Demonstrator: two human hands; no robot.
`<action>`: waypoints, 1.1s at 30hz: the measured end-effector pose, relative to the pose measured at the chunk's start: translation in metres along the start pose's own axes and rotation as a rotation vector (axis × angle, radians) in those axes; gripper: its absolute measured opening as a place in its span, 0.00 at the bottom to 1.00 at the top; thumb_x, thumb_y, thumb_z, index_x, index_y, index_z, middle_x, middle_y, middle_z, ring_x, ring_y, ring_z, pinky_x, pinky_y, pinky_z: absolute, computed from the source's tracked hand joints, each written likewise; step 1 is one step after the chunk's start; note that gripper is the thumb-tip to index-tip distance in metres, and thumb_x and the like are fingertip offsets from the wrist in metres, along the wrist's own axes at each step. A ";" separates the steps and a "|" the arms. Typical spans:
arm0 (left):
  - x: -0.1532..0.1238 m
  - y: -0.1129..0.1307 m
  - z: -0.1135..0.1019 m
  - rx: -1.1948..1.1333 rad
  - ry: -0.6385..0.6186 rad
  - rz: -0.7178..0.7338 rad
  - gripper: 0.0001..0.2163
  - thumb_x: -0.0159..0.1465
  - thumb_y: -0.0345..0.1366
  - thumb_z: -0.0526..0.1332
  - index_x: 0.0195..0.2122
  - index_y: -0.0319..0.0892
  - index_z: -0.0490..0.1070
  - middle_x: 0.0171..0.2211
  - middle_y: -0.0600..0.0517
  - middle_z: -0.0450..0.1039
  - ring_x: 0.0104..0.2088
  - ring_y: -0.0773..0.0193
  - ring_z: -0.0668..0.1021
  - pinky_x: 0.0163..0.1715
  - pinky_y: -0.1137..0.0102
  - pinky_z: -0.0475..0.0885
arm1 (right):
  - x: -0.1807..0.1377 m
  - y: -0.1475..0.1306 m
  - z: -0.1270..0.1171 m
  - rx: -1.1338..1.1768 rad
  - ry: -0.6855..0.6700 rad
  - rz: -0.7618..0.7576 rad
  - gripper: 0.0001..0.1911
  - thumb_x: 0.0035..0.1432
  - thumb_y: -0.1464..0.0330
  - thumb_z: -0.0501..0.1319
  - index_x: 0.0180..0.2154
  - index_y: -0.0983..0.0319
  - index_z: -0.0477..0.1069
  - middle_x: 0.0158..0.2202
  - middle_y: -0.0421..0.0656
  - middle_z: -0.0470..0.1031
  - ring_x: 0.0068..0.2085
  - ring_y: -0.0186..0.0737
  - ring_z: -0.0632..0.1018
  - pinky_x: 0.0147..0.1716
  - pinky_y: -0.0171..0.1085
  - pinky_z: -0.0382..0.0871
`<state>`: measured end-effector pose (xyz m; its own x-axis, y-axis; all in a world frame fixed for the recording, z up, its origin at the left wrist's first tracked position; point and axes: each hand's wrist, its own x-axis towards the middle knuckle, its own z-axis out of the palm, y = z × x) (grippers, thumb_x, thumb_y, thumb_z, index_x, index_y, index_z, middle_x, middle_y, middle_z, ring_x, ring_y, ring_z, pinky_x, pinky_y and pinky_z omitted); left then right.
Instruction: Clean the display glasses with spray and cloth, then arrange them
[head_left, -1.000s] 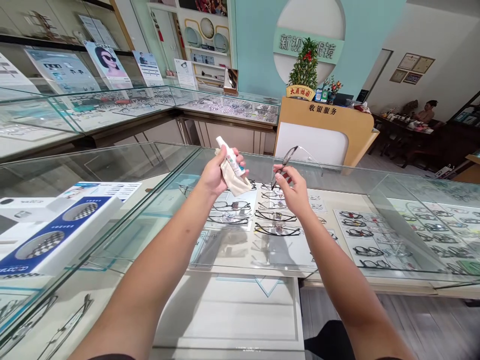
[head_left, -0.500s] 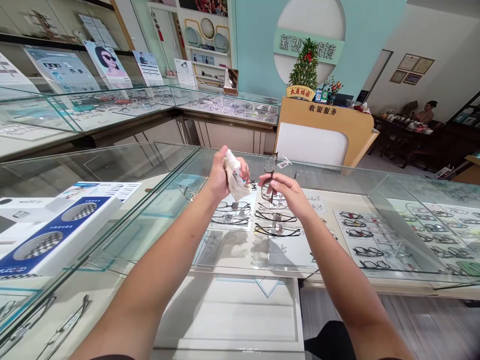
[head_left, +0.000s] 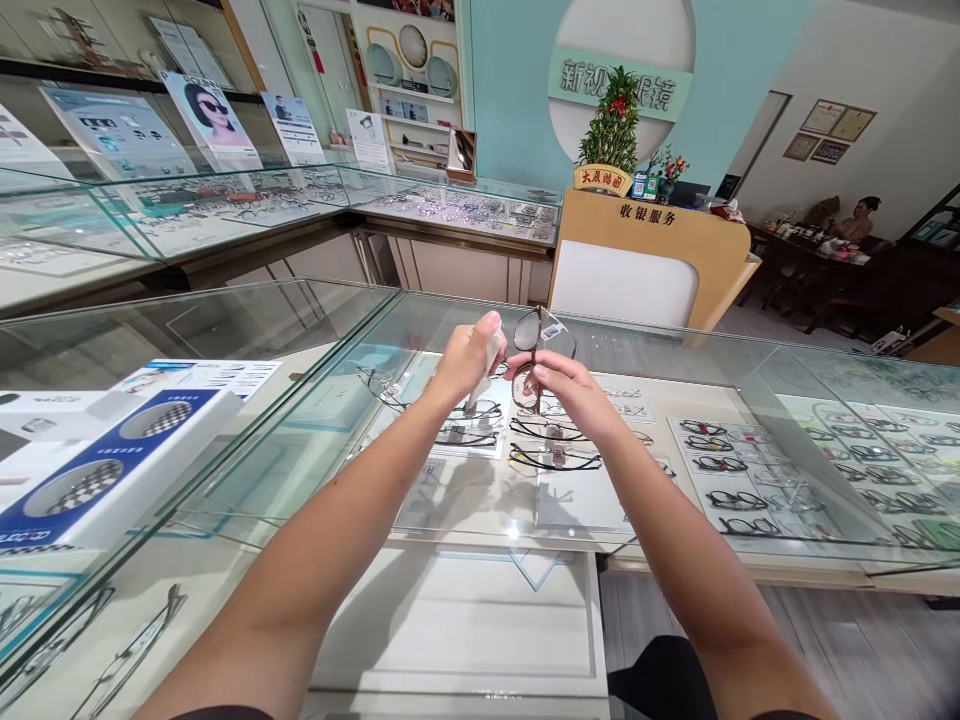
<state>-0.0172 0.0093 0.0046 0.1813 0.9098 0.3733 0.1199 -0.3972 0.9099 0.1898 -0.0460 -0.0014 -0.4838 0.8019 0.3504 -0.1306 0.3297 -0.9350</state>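
Note:
My left hand point(head_left: 469, 358) is closed around a small white spray bottle point(head_left: 493, 352), its thumb on top; a pale cloth seen with it half a second ago is mostly hidden now. Just to the right, my right hand point(head_left: 566, 385) pinches a pair of dark-rimmed eyeglasses point(head_left: 537, 352) at the middle, one lens above the other. A small white tag point(head_left: 553, 331) hangs on the glasses. Both hands are above the glass display case point(head_left: 517, 532), close together without clearly touching. Beneath them, folded eyeglasses point(head_left: 555, 458) lie in rows inside the case.
An open white drawer point(head_left: 457, 625) juts out below the case in front of me. A blue and white box point(head_left: 112, 460) rests on the glass at left. Beyond stand a wooden cash counter point(head_left: 649, 225) and more display cases. A person point(head_left: 856, 222) sits far right.
My left hand has moved right and turned, bringing the bottle close to the eyeglasses. The glasses have shifted slightly left and turned a little in my right hand.

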 end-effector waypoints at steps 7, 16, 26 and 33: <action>0.003 -0.005 -0.002 -0.054 -0.012 -0.015 0.34 0.71 0.68 0.52 0.20 0.44 0.69 0.17 0.50 0.64 0.20 0.63 0.68 0.26 0.65 0.64 | 0.001 -0.001 -0.003 0.052 0.084 0.003 0.20 0.71 0.51 0.65 0.54 0.56 0.83 0.49 0.45 0.82 0.41 0.40 0.75 0.42 0.39 0.67; -0.003 0.000 0.001 0.050 -0.164 0.011 0.33 0.69 0.65 0.53 0.17 0.43 0.67 0.17 0.48 0.65 0.20 0.64 0.67 0.26 0.65 0.60 | 0.004 0.002 -0.008 0.079 0.272 -0.006 0.23 0.68 0.49 0.66 0.54 0.57 0.81 0.51 0.45 0.82 0.40 0.38 0.76 0.40 0.38 0.67; 0.019 -0.013 -0.030 -0.002 0.250 -0.064 0.19 0.62 0.54 0.68 0.31 0.43 0.70 0.26 0.52 0.71 0.26 0.65 0.74 0.28 0.70 0.73 | 0.004 0.000 -0.011 0.085 0.289 -0.007 0.23 0.68 0.48 0.67 0.54 0.57 0.81 0.52 0.46 0.82 0.40 0.39 0.75 0.40 0.39 0.68; 0.037 -0.036 -0.068 0.116 0.375 -0.167 0.14 0.70 0.50 0.60 0.41 0.44 0.71 0.38 0.49 0.75 0.35 0.62 0.77 0.28 0.72 0.71 | 0.004 0.002 -0.012 0.098 0.298 -0.006 0.22 0.68 0.49 0.67 0.53 0.57 0.81 0.51 0.45 0.82 0.39 0.38 0.75 0.39 0.39 0.68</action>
<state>-0.0816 0.0653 -0.0025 -0.2153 0.9350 0.2819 0.2300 -0.2320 0.9451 0.1983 -0.0363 -0.0009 -0.2096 0.9156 0.3432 -0.2224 0.2971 -0.9286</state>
